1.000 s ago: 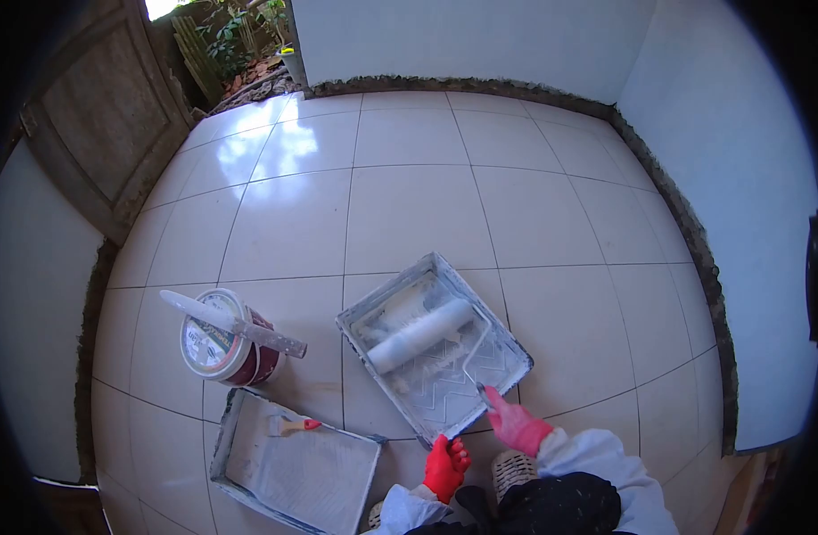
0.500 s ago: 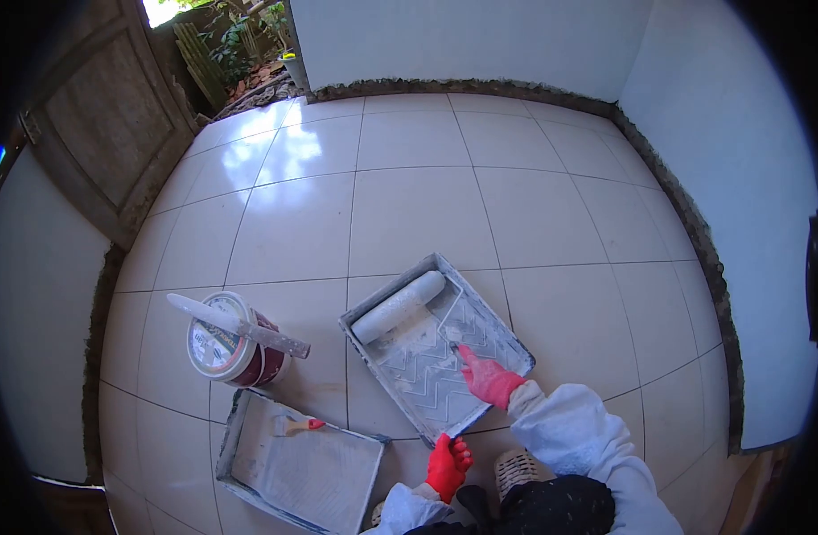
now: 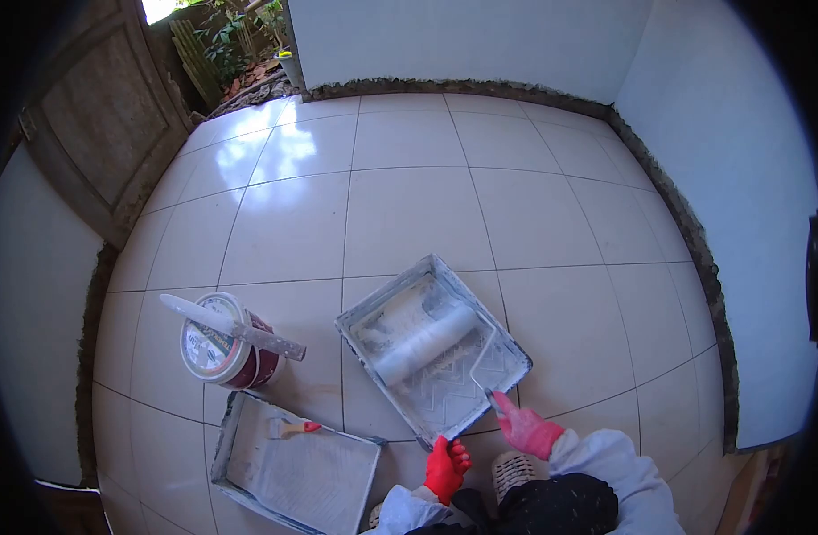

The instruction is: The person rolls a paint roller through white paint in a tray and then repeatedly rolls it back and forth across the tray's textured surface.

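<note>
My right hand [image 3: 528,430], in a pinkish-red glove, is closed around the handle of a paint roller [image 3: 427,345]. The roller's white sleeve rests on the ridged slope of a paint tray [image 3: 516,358], with whitish paint in its far end. My left hand [image 3: 447,470], in a red glove, is closed at the tray's near corner, its fingers curled against the rim. To the left lies a second paint tray [image 3: 295,510], holding a paintbrush [image 3: 293,429] with a red-tipped wooden handle.
A lidded paint bucket [image 3: 257,357] stands on the left, with a long pale scraper-like tool [image 3: 233,327] across its lid. Glossy tiles [image 3: 409,214] cover the floor. White walls [image 3: 462,45] have a rough bare strip along their base. A wooden door [image 3: 106,116] stands at the left, plants outside.
My right hand has drawn the roller toward me, from the tray's far end onto its ridged slope. My left hand stays at the tray's corner.
</note>
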`<state>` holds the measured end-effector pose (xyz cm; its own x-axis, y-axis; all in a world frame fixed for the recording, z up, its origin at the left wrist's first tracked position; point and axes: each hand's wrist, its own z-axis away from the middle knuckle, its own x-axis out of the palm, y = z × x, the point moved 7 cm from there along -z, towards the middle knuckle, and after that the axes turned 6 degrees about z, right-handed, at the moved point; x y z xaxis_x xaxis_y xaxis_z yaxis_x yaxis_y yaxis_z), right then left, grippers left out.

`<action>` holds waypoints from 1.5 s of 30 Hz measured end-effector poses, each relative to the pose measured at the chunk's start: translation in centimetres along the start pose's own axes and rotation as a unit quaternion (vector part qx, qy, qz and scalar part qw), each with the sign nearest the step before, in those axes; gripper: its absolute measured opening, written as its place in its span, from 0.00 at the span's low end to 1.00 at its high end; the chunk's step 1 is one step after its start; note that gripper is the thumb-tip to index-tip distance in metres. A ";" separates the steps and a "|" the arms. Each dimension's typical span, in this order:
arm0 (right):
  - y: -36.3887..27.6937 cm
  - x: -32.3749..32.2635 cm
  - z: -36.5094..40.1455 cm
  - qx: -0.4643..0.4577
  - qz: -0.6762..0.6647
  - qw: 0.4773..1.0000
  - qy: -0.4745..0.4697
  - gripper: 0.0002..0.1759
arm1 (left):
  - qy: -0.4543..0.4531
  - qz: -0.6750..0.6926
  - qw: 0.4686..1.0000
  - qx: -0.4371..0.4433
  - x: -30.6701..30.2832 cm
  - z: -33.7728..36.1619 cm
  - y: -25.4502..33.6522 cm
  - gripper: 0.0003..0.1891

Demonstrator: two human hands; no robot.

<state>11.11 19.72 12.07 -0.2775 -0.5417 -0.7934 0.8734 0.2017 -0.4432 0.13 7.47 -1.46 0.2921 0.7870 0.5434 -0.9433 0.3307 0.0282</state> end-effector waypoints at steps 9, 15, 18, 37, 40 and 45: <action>-2.7 0.2 -11.6 -0.082 0.014 0.995 0.061 0.28 | 0.015 -0.021 1.000 0.003 0.9 1.0 0.4 0.16; -1.6 1.4 -7.1 -0.051 -0.007 0.998 0.048 0.28 | 0.017 0.009 1.000 -0.001 0.6 0.8 0.3 0.15; -0.8 0.7 -2.3 0.005 -0.003 1.000 0.011 0.29 | -0.001 0.025 1.000 -0.008 -0.4 -0.4 -0.1 0.18; -1.9 0.6 -10.3 -0.070 0.008 0.996 0.052 0.29 | 0.015 -0.002 1.000 0.002 0.0 0.0 0.1 0.19; -1.8 0.7 -7.1 -0.032 0.001 0.999 0.020 0.30 | 0.025 0.000 1.000 0.001 -0.4 0.0 0.0 0.19; -1.5 0.8 -6.6 -0.047 -0.010 0.998 0.043 0.28 | 0.011 -0.010 1.000 0.010 0.2 0.4 0.1 0.19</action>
<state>7.00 24.38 9.37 -0.3323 -0.4748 -0.8149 0.8267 0.2692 -0.4940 0.02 7.50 -1.01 0.3147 0.7912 0.5244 -0.9400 0.3366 0.0562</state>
